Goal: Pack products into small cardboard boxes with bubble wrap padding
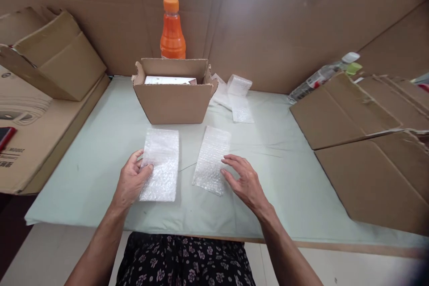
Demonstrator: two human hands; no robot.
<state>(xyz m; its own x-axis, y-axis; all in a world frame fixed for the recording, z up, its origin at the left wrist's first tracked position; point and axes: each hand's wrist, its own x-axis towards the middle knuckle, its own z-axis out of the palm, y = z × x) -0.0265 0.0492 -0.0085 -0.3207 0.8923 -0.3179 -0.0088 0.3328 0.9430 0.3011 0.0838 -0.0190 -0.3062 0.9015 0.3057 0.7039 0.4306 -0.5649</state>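
My left hand (pixel 134 176) grips the left side of a flat bubble wrap pouch (pixel 161 165), thumb on top and fingers behind it. The pouch looks slightly raised over the cloth. Beside it, a second bubble wrap pouch (pixel 212 161) lies tilted on the table. At that pouch's right edge is my right hand (pixel 243 181), fingers spread and thumb apart, with nothing held; whether the fingertips touch the edge I cannot tell. Behind both pouches stands an open cardboard box (pixel 176 105) with white flat items (pixel 169 80) inside.
Loose bubble wrap (pixel 241 100) lies right of the box. An orange bottle (pixel 172 35) stands behind it. Cardboard boxes flank the table, some at the left (pixel 63 53) and some at the right (pixel 372 170). A clear bottle (pixel 321 78) leans at the back right. Pale green cloth (pixel 275 205) covers the table.
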